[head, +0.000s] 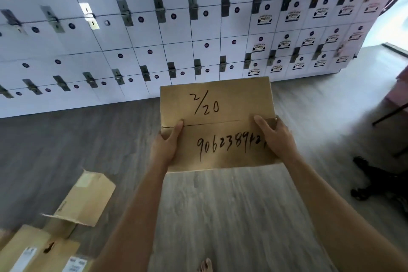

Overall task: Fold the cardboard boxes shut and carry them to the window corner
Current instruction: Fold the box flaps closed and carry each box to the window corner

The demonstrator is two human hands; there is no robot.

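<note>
A brown cardboard box point(217, 121) with its top flaps folded shut is held up in front of me, above the floor. Black handwriting on the flaps reads "2/20" and a long number. My left hand point(166, 146) grips its left edge, thumb lying along the seam between the flaps. My right hand point(276, 137) grips the right edge, thumb on top. Another cardboard box point(81, 200) with open flaps lies on the floor at the lower left, and a further box point(33, 249) with white labels sits in the bottom left corner.
A wall of white lockers point(154, 35) with metal latches stands ahead. The floor point(220, 216) is grey wood-look. A black chair base point(379, 181) and a dark table leg point(390, 115) are at the right. Bright light falls at the far right. My bare foot point(205, 265) shows below.
</note>
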